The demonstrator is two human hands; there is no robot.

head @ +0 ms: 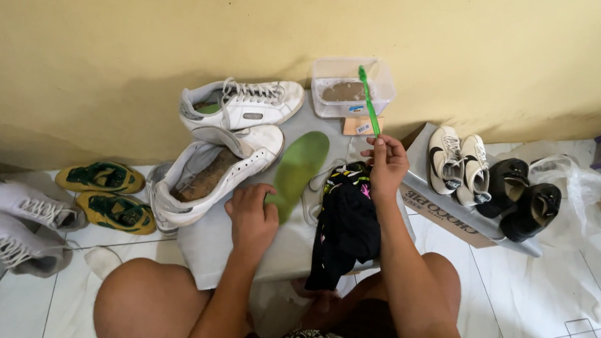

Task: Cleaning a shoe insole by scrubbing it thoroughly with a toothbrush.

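Two hands busy: left hand (251, 216) covers green insole (299, 170) heel; right hand (386, 163) holds toothbrush (368, 100)

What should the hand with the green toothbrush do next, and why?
Probably bring the green toothbrush down onto the green insole. The right hand holds it raised near the clear tub, while the left hand presses the insole flat on the grey board, apparently ready for scrubbing.

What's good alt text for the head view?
Seen from above, a seated person's left hand presses a green insole onto a grey board while the right hand holds a green toothbrush upright. White sneakers, a clear tub and a dark cloth lie around; more shoes sit on the tiled floor.
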